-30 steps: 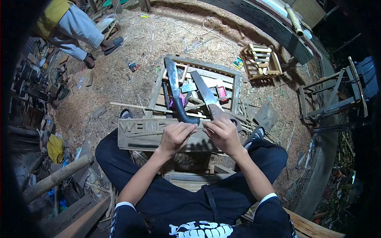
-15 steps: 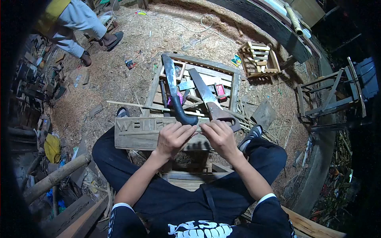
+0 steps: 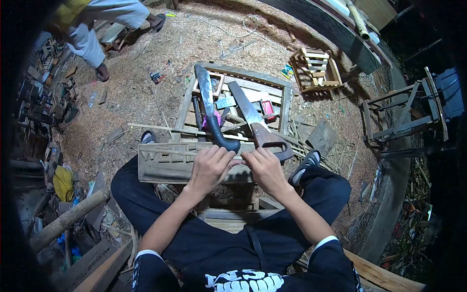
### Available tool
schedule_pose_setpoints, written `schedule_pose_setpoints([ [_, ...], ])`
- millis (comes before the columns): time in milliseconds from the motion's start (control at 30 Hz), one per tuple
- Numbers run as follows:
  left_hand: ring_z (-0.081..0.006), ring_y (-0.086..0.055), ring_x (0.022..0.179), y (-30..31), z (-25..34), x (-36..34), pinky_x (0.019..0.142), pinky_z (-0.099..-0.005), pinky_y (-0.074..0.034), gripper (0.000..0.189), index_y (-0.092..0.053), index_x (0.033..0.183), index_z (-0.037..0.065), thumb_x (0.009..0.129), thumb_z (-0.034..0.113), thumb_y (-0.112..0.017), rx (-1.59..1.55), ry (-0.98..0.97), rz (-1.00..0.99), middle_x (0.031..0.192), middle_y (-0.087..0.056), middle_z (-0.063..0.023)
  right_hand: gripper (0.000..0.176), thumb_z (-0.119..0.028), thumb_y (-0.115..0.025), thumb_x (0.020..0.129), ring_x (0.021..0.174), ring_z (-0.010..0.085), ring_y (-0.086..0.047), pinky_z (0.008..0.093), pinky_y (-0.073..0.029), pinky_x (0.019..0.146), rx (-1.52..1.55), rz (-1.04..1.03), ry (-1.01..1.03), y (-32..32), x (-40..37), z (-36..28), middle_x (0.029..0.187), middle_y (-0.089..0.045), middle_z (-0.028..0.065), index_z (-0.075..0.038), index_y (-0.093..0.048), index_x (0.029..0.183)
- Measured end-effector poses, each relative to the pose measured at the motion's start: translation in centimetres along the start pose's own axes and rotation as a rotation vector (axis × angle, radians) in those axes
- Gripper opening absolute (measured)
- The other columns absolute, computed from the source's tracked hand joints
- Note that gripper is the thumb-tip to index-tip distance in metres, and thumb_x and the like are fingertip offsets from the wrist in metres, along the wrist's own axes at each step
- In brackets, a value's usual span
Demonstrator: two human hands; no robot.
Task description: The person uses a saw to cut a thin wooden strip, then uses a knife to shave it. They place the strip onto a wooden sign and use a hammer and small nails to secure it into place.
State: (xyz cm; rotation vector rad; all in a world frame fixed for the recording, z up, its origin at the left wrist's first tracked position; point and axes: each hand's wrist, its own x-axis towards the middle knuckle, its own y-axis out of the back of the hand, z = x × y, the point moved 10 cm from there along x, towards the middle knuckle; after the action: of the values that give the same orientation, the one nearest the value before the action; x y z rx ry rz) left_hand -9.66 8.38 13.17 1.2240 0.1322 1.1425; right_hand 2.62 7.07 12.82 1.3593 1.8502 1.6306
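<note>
My left hand (image 3: 210, 168) and my right hand (image 3: 265, 170) are close together over a wooden board (image 3: 165, 173) across my knees. Both have fingers pinched on what looks like a thin wooden strip (image 3: 237, 157), mostly covered by the fingers. Raised letters starting "WEL" stand on the board, the rest hidden behind my left hand. Just beyond my left hand lies a large curved-handled knife (image 3: 208, 95) with a black grip. A handsaw (image 3: 249, 112) lies beyond my right hand, its handle toward me. Both tools rest on a low slatted wooden frame (image 3: 182, 117).
On the frame lie a red box (image 3: 268, 109), a pink item (image 3: 213, 120) and loose slats. A wooden crate (image 3: 318, 87) sits at the upper right, near a wooden stand (image 3: 399, 117). Another person's leg (image 3: 87, 46) is at upper left. Shavings cover the ground.
The strip seems to have shifted slightly away from me over the letters, with both hands still pinching. The other person's legs at upper left have stepped wider apart.
</note>
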Motion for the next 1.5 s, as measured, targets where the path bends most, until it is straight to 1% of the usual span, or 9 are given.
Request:
schedule_pose_setpoints([
  [133, -0.0261, -0.061, 0.083, -1.0, 0.0, 0.0, 0.074, -0.0408, -0.046, 0.021, -0.071, 0.107, 0.007, 0.091, 0.019, -0.077, 0.009, -0.002, -0.061, 0.088, -0.062, -0.006, 0.024, -0.008, -0.071, 0.091, 0.093, 0.0298, -0.063, 0.0421, -0.05, 0.078, 0.033, -0.033, -0.032, -0.4, -0.2, 0.3, 0.095, -0.063, 0.011, -0.002, -0.065, 0.113],
  [267, -0.0271, -0.061, 0.083, -1.3, 0.3, -0.2, 0.074, -0.0411, -0.046, 0.021, -0.071, 0.108, 0.006, 0.09, 0.016, -0.076, 0.005, 0.019, -0.043, 0.088, -0.062, -0.0072, 0.023, -0.008, -0.071, 0.091, 0.094, 0.03, -0.062, 0.0421, -0.051, 0.079, 0.052, 0.015, -0.038, -0.6, -0.4, 0.6, 0.095, -0.063, 0.0116, -0.002, -0.064, 0.113],
  [333, -0.0274, -0.061, 0.084, -1.3, 0.5, -0.2, 0.074, -0.0413, -0.046, 0.024, -0.07, 0.11, 0.006, 0.087, 0.013, -0.076, 0.018, 0.011, -0.036, 0.089, -0.063, -0.008, 0.015, -0.008, -0.065, 0.09, 0.093, 0.0291, -0.062, 0.0403, -0.05, 0.082, 0.066, 0.044, -0.066, -0.9, -0.4, 0.7, 0.093, -0.062, 0.0103, -0.004, -0.063, 0.105],
  [533, -0.0268, -0.061, 0.084, -1.1, 0.1, -0.2, 0.074, -0.0414, -0.046, 0.033, -0.072, 0.116, 0.005, 0.083, 0.01, -0.076, 0.002, 0.02, -0.051, 0.09, -0.064, -0.007, 0.018, -0.006, -0.065, 0.089, 0.094, 0.0286, -0.063, 0.0399, -0.05, 0.082, 0.051, -0.018, -0.057, -1.3, 0.0, 0.9, 0.095, -0.063, 0.0102, -0.003, -0.064, 0.107],
  [767, -0.0267, -0.061, 0.082, -0.8, 0.1, 0.0, 0.072, -0.0423, -0.045, 0.034, -0.073, 0.114, 0.005, 0.08, 0.008, -0.077, 0.026, 0.029, -0.004, 0.088, -0.065, -0.0064, 0.02, -0.006, -0.065, 0.089, 0.094, 0.0266, -0.064, 0.0403, -0.048, 0.081, 0.021, -0.012, -0.071, -1.6, 0.6, 0.9, 0.094, -0.064, 0.0091, -0.004, -0.065, 0.108],
  [933, -0.0267, -0.061, 0.082, -1.4, -0.6, -0.3, 0.071, -0.0424, -0.045, 0.034, -0.074, 0.112, 0.005, 0.078, 0.006, -0.077, 0.037, 0.101, -0.001, 0.087, -0.065, -0.0059, 0.016, -0.004, -0.063, 0.09, 0.083, 0.0254, -0.067, 0.0416, -0.041, 0.079, -0.011, 0.089, -0.183, -2.2, 0.3, 1.4, 0.09, -0.064, 0.0073, -0.009, -0.064, 0.105],
  [1133, -0.027, -0.062, 0.082, -1.2, -0.8, -0.6, 0.072, -0.0425, -0.045, 0.037, -0.075, 0.112, 0.005, 0.075, 0.004, -0.075, 0.055, 0.127, 0.019, 0.088, -0.067, -0.0058, 0.016, -0.003, -0.066, 0.092, 0.076, 0.0256, -0.067, 0.0418, -0.04, 0.079, -0.021, 0.149, -0.215, -2.4, 0.3, 1.3, 0.085, -0.063, 0.0059, -0.011, -0.068, 0.105],
  [1233, -0.0233, -0.06, 0.079, -1.0, -0.4, -0.4, 0.068, -0.0399, -0.044, 0.03, -0.076, 0.109, 0.007, 0.079, 0.008, -0.077, 0.084, 0.103, 0.045, 0.083, -0.062, -0.0041, 0.016, -0.003, -0.066, 0.092, 0.076, 0.0254, -0.066, 0.0418, -0.039, 0.079, -0.035, 0.152, -0.231, -2.4, 0.2, 1.3, 0.085, -0.064, 0.0055, -0.011, -0.068, 0.105],
  [1500, -0.0267, -0.061, 0.081, -1.6, -0.8, -0.5, 0.073, -0.0423, -0.045, 0.037, -0.075, 0.112, 0.005, 0.075, 0.003, -0.074, 0.057, 0.132, 0.041, 0.088, -0.067, -0.0064, 0.025, 0.001, -0.064, 0.087, 0.076, 0.0263, -0.069, 0.0453, -0.039, 0.084, -0.039, 0.149, -0.251, -2.9, 0.0, 1.7, 0.088, -0.064, 0.0058, -0.012, -0.065, 0.108],
])
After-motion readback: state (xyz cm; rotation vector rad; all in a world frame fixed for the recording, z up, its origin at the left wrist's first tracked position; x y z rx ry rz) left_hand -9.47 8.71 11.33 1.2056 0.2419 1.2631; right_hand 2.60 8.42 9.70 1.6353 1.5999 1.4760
